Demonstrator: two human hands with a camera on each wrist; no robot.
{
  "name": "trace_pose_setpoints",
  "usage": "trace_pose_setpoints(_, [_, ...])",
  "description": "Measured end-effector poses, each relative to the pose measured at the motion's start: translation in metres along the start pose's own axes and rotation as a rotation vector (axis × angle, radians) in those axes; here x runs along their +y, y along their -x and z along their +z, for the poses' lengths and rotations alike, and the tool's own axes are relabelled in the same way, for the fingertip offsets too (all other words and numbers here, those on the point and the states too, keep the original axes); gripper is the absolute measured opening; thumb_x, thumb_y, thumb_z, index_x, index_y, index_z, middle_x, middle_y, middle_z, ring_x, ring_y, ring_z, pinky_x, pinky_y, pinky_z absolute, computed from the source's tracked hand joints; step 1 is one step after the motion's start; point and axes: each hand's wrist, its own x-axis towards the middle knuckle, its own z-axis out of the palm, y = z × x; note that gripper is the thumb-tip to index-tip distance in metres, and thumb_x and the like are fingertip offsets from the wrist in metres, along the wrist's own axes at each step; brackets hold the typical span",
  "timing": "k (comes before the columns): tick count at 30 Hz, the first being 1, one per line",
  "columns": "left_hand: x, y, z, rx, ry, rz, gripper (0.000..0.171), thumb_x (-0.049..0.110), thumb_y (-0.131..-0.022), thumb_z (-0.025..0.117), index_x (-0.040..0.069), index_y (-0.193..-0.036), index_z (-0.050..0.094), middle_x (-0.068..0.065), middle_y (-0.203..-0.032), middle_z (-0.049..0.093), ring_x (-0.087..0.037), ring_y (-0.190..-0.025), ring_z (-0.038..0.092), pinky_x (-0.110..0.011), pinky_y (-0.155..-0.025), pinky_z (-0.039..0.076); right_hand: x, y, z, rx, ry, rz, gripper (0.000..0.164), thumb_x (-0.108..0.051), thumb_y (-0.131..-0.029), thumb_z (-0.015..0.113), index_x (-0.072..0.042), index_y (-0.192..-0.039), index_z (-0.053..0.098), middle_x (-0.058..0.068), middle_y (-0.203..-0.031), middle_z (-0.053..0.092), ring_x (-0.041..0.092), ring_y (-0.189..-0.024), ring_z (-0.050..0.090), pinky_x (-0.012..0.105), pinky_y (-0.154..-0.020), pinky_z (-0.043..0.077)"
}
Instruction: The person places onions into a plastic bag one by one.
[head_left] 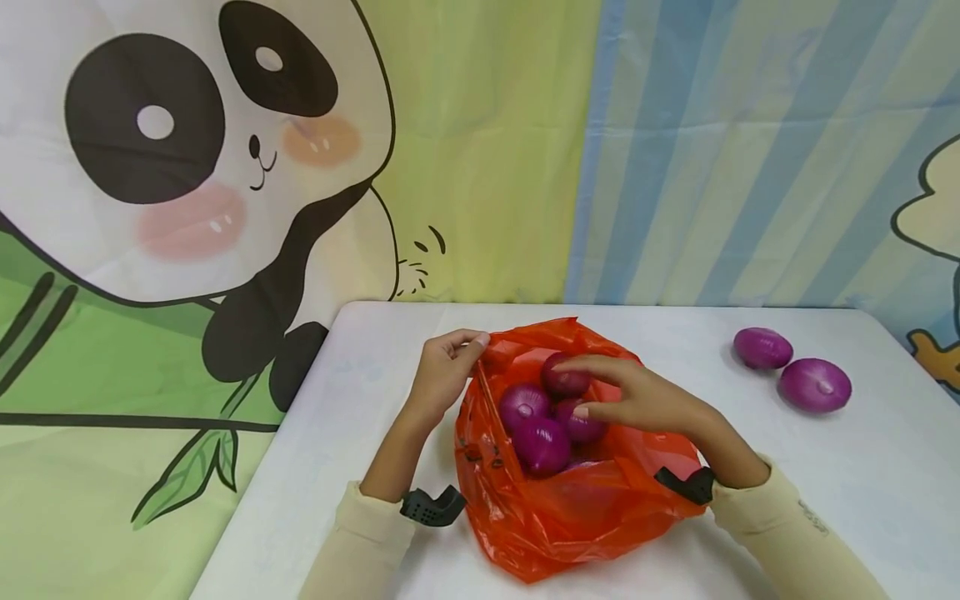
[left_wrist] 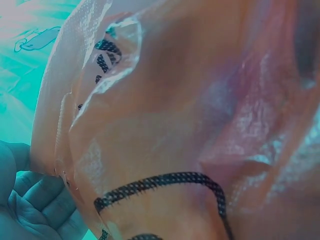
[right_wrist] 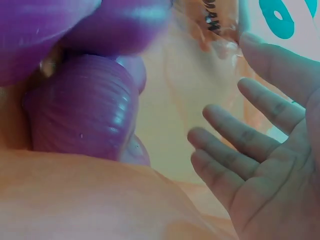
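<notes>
A red plastic bag (head_left: pixel 555 521) stands with its mouth spread, and several purple onions (head_left: pixel 542 446) lie inside. My left hand (head_left: pixel 444 375) pinches the bag's rim at its far left side; in the left wrist view, thumb and fingers of that hand (left_wrist: pixel 37 200) meet at the edge of the plastic (left_wrist: pixel 150 125). Over the onions, my right hand (head_left: pixel 645 396) reaches into the bag mouth from the right. Its fingers are spread and relaxed. The right wrist view has the palm and fingers (right_wrist: pixel 220 127) apart from the onions (right_wrist: pixel 82 105), with nothing in the grasp.
Two more purple onions, one smaller (head_left: pixel 762 347) and one larger (head_left: pixel 815 385), lie close together at the right of the white table (head_left: pixel 840 475). Behind the table hangs a printed cloth (head_left: pixel 487 150) with a panda and stripes.
</notes>
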Motion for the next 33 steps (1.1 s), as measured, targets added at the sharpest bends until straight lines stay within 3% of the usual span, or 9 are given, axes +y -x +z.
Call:
trace_pose_setpoints(9, [-0.003, -0.002, 0.000, 0.003, 0.008, 0.001, 0.025, 0.016, -0.100, 0.056, -0.004, -0.107, 0.069, -0.013, -0.091, 0.073, -0.027, -0.086, 0.070, -0.035, -0.080, 0.056, 0.001, 0.020, -0.012, 0.059, -0.014, 0.006, 0.043, -0.014, -0.091, 0.070, -0.020, -0.132, 0.060, -0.005, -0.128, 0.061, 0.028, -0.121, 0.054, 0.047, -0.095, 0.047])
trace_pose_setpoints(12, [-0.003, -0.002, 0.000, 0.003, 0.007, 0.001, 0.025, 0.016, -0.100, 0.056, -0.004, -0.107, 0.069, -0.013, -0.091, 0.073, -0.026, -0.086, 0.070, -0.035, -0.080, 0.056, 0.002, 0.027, -0.017, 0.099, -0.020, -0.006, 0.042, -0.009, -0.091, 0.068, -0.016, -0.132, 0.060, -0.001, -0.127, 0.062, 0.029, -0.119, 0.056, 0.046, -0.094, 0.048])
trace_pose_setpoints(17, [-0.003, -0.001, 0.000, 0.000, 0.006, -0.001, 0.026, 0.016, -0.100, 0.056, -0.004, -0.107, 0.069, -0.013, -0.091, 0.073, -0.026, -0.086, 0.070, -0.035, -0.080, 0.056, 0.003, 0.039, -0.026, 0.169, -0.011, -0.023, 0.041, -0.002, -0.091, 0.067, -0.010, -0.131, 0.060, 0.012, -0.127, 0.061, 0.027, -0.119, 0.056, 0.034, -0.096, 0.047])
trace_pose_setpoints(21, [-0.001, -0.001, 0.000, 0.003, 0.001, 0.000, 0.025, 0.016, -0.100, 0.056, -0.004, -0.107, 0.069, -0.013, -0.091, 0.073, -0.025, -0.085, 0.070, -0.035, -0.080, 0.056, 0.005, 0.050, -0.031, 0.236, -0.007, -0.045, 0.046, 0.005, -0.089, 0.066, -0.007, -0.132, 0.058, 0.014, -0.129, 0.059, 0.018, -0.121, 0.054, 0.023, -0.098, 0.043])
trace_pose_setpoints(27, [-0.001, 0.000, 0.001, 0.005, -0.004, 0.001, 0.025, 0.016, -0.100, 0.056, -0.005, -0.107, 0.069, -0.014, -0.092, 0.072, -0.025, -0.086, 0.070, -0.035, -0.080, 0.056, 0.010, 0.061, -0.036, 0.301, -0.023, -0.107, 0.050, 0.015, -0.085, 0.064, 0.003, -0.133, 0.055, 0.018, -0.132, 0.054, 0.013, -0.125, 0.051, 0.023, -0.099, 0.041])
trace_pose_setpoints(33, [-0.015, -0.008, 0.000, 0.004, 0.011, -0.002, 0.025, 0.015, -0.100, 0.056, -0.006, -0.107, 0.068, -0.016, -0.092, 0.072, -0.028, -0.087, 0.070, -0.035, -0.078, 0.056, 0.017, 0.074, -0.041, 0.401, 0.020, -0.047, 0.051, 0.016, -0.084, 0.065, 0.002, -0.132, 0.055, 0.014, -0.134, 0.053, 0.007, -0.124, 0.050, 0.019, -0.094, 0.043])
